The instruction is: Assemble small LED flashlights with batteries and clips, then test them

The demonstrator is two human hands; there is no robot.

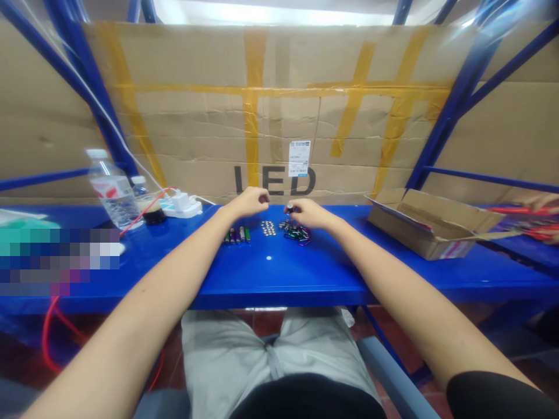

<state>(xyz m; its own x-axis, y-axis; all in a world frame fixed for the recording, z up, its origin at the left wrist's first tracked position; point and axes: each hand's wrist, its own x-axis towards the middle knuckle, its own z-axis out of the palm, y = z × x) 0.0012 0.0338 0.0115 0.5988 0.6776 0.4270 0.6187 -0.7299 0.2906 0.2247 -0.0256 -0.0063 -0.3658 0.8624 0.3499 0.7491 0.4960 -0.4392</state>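
Note:
My right hand [311, 213] pinches a small dark cylindrical piece [290, 208] between its fingertips, just above a loose pile of small metal parts [299, 233] with green and purple pieces among them. To the left, my left hand [250, 202] is closed with curled fingers. What it holds, if anything, is hidden. Below that hand lies a row of short coloured tubes [238, 235], side by side on the blue table [323, 270]. Between the tubes and the pile sit several small round silver pieces [268, 228] in a group. One small pale disc [269, 258] lies nearer the front edge.
An open cardboard box [423, 235] stands on the right. At left are a water bottle [111, 189], a smaller bottle with dark liquid [151, 206] and a white power strip [186, 206] with cables. Another person's hand [544, 203] shows at far right. Cardboard [209, 128] walls the back.

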